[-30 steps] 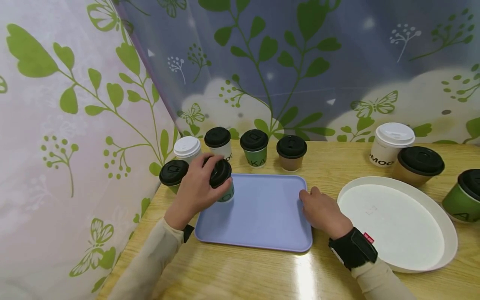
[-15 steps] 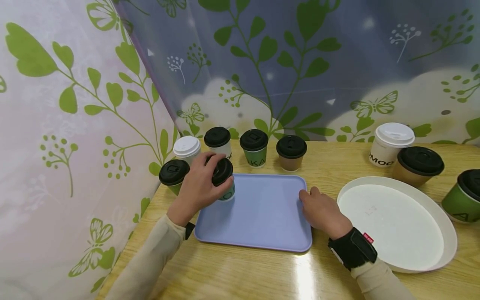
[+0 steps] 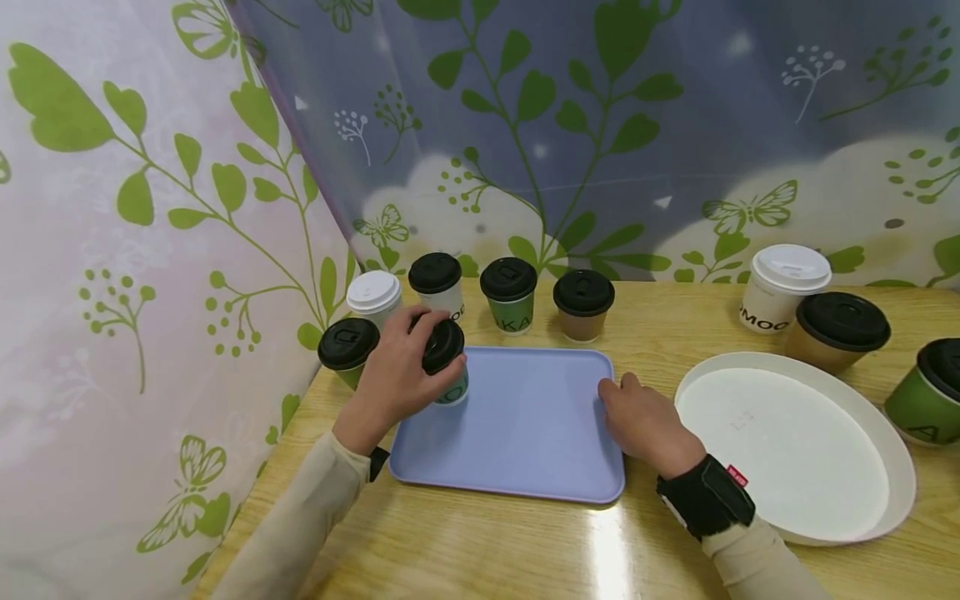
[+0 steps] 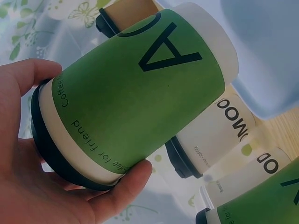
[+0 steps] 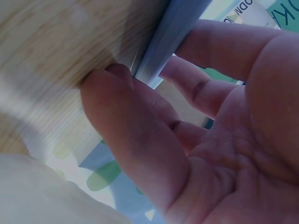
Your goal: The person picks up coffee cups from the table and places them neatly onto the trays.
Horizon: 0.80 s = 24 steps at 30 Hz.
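Note:
My left hand holds a green paper coffee cup by its black lid, thumb and fingers round the lid's edge. In the head view this cup is upright at the upper left corner of a lavender tray; whether its base touches the tray I cannot tell. At the tray's right edge, my right hand grips the rim with curled fingers. The right wrist view has the tray's rim between the fingers, with fingertips down by the wooden table.
Behind the tray stand a white-lidded cup, a white cup, a green cup and a brown cup. Another green cup is left of my hand. Rightward lie a round white tray and several more cups.
My left hand and the cup in it have shifted very slightly to the right. The right hand and the tray stay in place.

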{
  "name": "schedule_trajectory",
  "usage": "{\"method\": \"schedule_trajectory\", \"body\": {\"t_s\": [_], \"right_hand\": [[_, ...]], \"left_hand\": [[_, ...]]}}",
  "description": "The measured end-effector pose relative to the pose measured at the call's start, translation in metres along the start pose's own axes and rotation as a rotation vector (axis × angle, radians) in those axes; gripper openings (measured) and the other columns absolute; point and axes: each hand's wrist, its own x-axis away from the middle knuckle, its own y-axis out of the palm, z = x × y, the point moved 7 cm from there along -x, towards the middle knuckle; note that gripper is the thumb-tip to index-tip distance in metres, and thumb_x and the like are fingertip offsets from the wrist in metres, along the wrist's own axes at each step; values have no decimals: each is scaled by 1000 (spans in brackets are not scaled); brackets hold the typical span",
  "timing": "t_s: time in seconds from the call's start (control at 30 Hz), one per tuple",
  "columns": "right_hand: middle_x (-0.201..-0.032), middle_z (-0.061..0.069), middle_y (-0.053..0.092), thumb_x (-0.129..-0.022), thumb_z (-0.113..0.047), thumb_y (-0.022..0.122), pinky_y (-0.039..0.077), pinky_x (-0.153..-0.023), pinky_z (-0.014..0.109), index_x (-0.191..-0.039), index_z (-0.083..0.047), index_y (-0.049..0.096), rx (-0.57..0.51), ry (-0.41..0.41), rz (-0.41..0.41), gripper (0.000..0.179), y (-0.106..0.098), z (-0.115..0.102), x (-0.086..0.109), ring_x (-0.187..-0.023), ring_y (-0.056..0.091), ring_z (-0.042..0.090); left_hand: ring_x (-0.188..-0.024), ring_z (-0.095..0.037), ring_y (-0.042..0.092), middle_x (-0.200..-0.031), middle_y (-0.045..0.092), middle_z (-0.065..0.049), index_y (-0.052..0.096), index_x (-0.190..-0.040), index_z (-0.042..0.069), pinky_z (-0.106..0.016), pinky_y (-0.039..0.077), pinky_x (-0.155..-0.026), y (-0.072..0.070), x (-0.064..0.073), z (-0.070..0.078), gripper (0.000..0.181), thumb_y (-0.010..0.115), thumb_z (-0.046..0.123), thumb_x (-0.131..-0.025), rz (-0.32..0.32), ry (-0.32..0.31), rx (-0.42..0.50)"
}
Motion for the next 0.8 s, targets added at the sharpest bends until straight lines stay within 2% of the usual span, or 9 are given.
{"method": "schedule_trajectory", "body": {"t_s": [0.3, 0.8], "right_hand": [[-88, 21, 51, -99, -1, 57, 49, -53, 45, -107, 3, 58, -6, 8, -10, 9, 1, 1, 0, -64, 57, 33], [-89, 21, 51, -100, -2, 55, 50, -54, 46, -109, 4, 58, -3, 9, -10, 11, 3, 3, -1, -64, 57, 33]], "left_hand": [[-122, -40, 52, -138, 51, -23, 62, -138, 7, -56, 52, -92, 1, 0, -1, 56, 74, 36, -92, 4, 5, 1], [-116, -39, 55, -134, 54, -22, 60, -139, 7, -52, 53, -92, 5, -1, 13, 59, 76, 37, -90, -1, 69, -24]]}}
